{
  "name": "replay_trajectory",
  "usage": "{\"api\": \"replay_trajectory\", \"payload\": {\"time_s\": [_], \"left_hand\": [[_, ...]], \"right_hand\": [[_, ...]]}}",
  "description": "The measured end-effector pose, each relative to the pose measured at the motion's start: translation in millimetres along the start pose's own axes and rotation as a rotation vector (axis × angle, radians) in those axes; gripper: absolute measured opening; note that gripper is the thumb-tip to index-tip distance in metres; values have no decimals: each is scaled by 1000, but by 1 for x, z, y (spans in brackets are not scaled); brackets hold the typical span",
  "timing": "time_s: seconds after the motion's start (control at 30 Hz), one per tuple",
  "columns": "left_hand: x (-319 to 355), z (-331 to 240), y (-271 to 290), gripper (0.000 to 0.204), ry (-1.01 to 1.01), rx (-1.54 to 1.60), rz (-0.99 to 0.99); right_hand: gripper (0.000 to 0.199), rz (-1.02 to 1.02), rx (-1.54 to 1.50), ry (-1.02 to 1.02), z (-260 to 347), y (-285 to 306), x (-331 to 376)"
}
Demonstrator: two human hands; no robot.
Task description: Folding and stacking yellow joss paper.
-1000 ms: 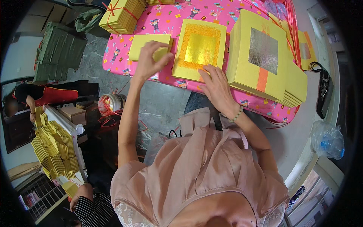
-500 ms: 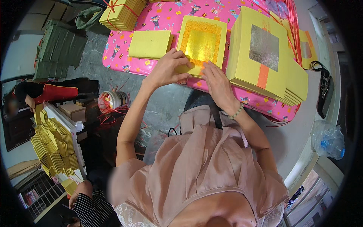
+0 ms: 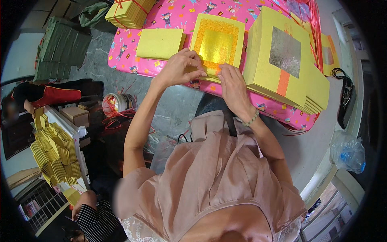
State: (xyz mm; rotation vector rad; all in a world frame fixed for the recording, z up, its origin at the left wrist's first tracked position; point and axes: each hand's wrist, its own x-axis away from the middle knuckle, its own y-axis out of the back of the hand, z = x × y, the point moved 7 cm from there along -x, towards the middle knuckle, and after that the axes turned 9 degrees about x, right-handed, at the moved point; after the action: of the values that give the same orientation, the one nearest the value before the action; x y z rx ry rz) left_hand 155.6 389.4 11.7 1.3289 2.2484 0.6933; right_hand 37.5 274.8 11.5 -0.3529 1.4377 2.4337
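A yellow paper sheet (image 3: 238,34) with a gold foil square and an orange patterned border lies on top of other yellow paper on the table. My left hand (image 3: 182,68), fingers bent, pinches its near left corner. At the near right part of the same edge, the fingertips of my right hand (image 3: 234,86) press together on the paper. That near edge looks slightly raised from the layers below. Left of it sits a small pile of folded yellow paper (image 3: 159,43). To the right stands a tall stack of yellow paper (image 3: 258,56) with a silver square and an orange strip on top.
A pink patterned cloth (image 3: 129,50) covers the table. A bundle tied with red string (image 3: 131,14) stands at the far left, and red strands (image 3: 316,40) hang at the right. On the floor is a bucket (image 3: 117,105). Other people work at left beside stacked folded yellow paper (image 3: 56,149).
Both hands stay at the sheet's near edge. My right fingers have closed in a little on the paper, and the edge shows slightly more lifted. The whole view has shifted slightly.
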Motion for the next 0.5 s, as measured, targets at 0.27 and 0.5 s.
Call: {"api": "replay_trajectory", "payload": {"time_s": [0.27,0.5], "left_hand": [[0,1,0,22,8,-16,4],[-1,0,0,20,34,8,22]], "right_hand": [[13,13,-39,-20,-2,0,-1],[10,-8,14,-8,1,0,-3]]}}
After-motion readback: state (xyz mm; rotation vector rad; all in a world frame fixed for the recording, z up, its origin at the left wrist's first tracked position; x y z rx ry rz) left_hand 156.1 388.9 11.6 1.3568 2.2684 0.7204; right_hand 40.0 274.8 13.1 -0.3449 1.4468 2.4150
